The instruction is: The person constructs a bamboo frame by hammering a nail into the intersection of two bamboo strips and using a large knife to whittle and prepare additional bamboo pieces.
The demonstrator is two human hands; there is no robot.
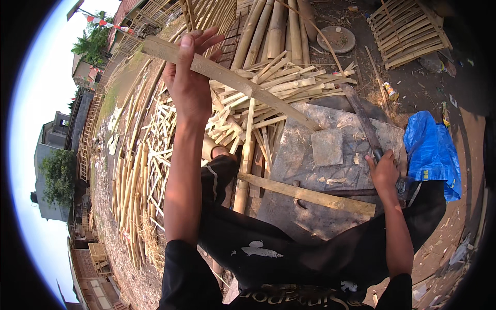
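Observation:
Raised at the upper left, my left hand (190,85) grips a long flat bamboo slat (253,90) near its upper end, thumb across its face. The slat slants down to the right, its lower end by a small square block (327,147). My right hand (384,173) is closed round the handle of a machete (363,116), whose dark blade points up and away, apart from the slat. Both are over a worn grey board (289,155). A second bamboo slat (310,194) lies across the board's near part, close to my legs.
A heap of split bamboo strips (289,82) lies beyond the board, with thick bamboo poles (276,31) behind. More bamboo lengths (134,191) cover the ground leftward. A blue plastic sheet (433,152) sits at the right, below a slatted bamboo rack (408,33) and a round basin (338,40).

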